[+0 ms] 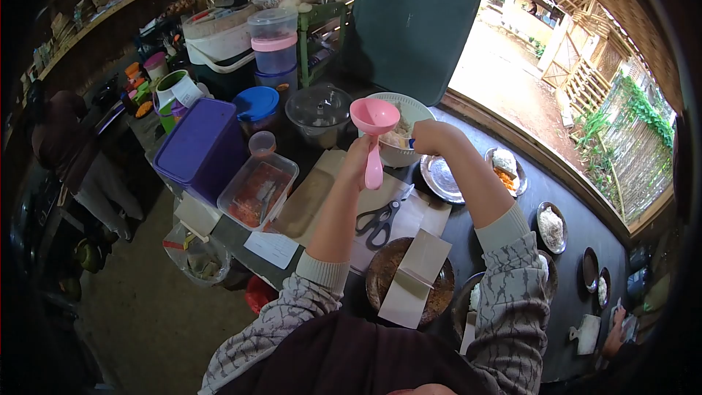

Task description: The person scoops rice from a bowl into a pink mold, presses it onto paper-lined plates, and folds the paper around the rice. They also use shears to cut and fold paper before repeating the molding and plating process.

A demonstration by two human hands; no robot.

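My left hand (pixel 356 160) is closed around a pink ladle (pixel 374 118), its bowl raised beside a white plastic basket (pixel 422 110). Pale food, probably rice, lies inside the basket. Over the basket's right side, my right hand (pixel 433 137) grips a blue-handled utensil (pixel 412 143); its working end is hidden. Just right of the basket sits a round metal plate (pixel 441 179). Black-handled scissors (pixel 379 225) lie on brown paper sheets below my hands. Nearer to me, a folded paper piece (pixel 415 278) rests across a brown bowl (pixel 380 271).
To the left stand a lidded clear bowl (pixel 318 113), a blue-lidded container (pixel 256 104), a tub of red sauce (pixel 256 190) and a purple box (pixel 201 150). Plates of rice (pixel 552 227) line the right. A person (pixel 77 139) stands far left; another person's hand (pixel 614 329) shows lower right.
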